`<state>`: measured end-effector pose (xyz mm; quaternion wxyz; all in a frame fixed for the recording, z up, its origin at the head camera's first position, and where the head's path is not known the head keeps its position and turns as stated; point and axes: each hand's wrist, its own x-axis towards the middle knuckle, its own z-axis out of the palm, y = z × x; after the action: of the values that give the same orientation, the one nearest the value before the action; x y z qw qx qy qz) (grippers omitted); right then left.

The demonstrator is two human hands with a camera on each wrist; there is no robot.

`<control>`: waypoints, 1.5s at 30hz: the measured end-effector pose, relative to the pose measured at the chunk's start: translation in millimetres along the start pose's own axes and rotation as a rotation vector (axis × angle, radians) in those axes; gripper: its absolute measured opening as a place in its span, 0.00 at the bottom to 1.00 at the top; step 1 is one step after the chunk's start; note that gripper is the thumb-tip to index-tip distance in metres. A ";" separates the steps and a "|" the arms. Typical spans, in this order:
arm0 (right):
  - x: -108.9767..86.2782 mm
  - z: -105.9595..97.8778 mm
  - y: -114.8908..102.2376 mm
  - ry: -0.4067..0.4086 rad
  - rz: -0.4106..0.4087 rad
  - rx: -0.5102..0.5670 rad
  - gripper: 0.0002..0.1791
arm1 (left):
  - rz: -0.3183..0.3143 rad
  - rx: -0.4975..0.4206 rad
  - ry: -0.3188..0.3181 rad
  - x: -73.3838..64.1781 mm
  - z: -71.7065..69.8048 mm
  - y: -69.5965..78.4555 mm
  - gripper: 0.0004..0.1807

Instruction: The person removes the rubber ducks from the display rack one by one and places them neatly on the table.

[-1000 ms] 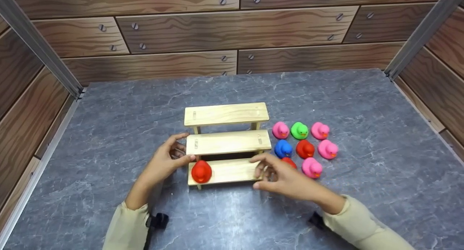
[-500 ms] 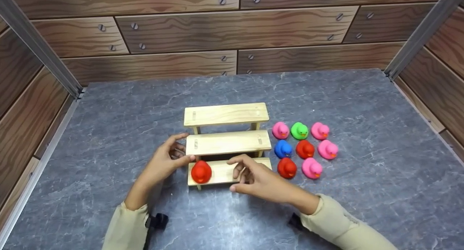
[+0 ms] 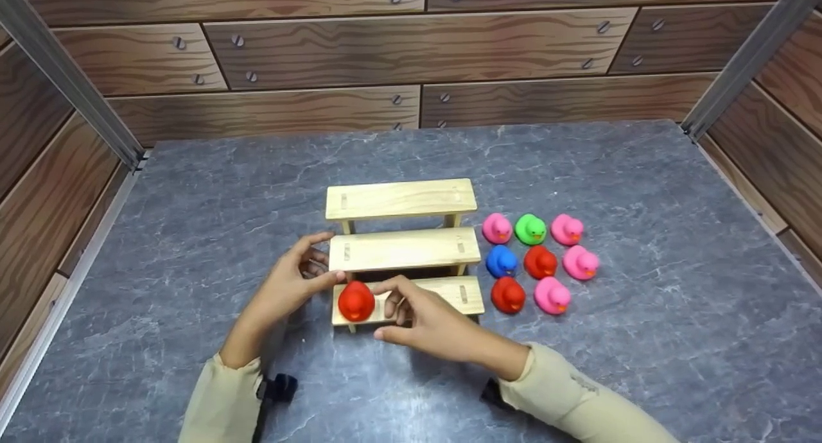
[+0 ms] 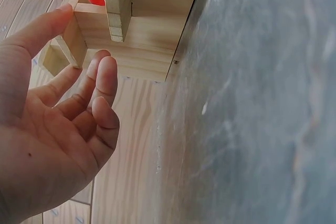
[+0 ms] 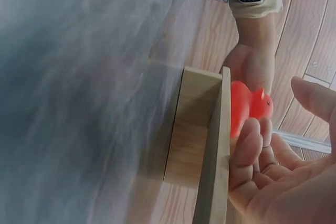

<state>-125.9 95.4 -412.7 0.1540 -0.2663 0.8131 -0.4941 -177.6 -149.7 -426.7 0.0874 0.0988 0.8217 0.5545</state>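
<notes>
A wooden three-step stand (image 3: 404, 249) sits mid-table. My left hand (image 3: 290, 282) holds the left end of its middle step, the thumb at the front corner and the index finger at the back corner, as the left wrist view also shows. On the left end of the lowest step sits a red rubber duck (image 3: 356, 302). My right hand (image 3: 427, 318) is just right of this duck, over the lowest step, with thumb and index finger apart and nothing between them. The index fingertip is beside the duck; whether it touches, I cannot tell.
Right of the stand are several rubber ducks in rough rows: pink (image 3: 553, 296), green (image 3: 530, 230), blue (image 3: 501, 262) and red (image 3: 508, 295). The grey marbled table (image 3: 244, 192) is walled by wood-patterned panels (image 3: 411, 51) at the back and sides.
My right hand has moved left along the lowest step, from its right end to beside the red duck, uncovering another red duck on the table. The left hand stays in place.
</notes>
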 end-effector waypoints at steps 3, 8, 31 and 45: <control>3.4 5.9 -2.3 -0.004 0.013 -0.006 0.27 | 0.006 -0.009 -0.005 0.5 0.7 -0.3 0.36; 9.1 12.8 -5.5 0.015 0.006 -0.035 0.26 | 0.011 -0.018 0.004 1.4 1.8 -1.0 0.36; 24.2 27.1 -11.8 0.146 0.108 -0.277 0.22 | -0.001 -0.004 0.014 -0.9 -0.2 1.5 0.36; 18.1 23.0 -11.1 0.129 0.116 -0.169 0.20 | 0.004 -0.004 0.008 -0.1 -0.2 1.8 0.36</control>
<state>-125.7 64.1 -413.3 0.1067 -0.1983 0.8741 -0.4304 -177.4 -149.3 -424.9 0.0834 0.0980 0.8207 0.5567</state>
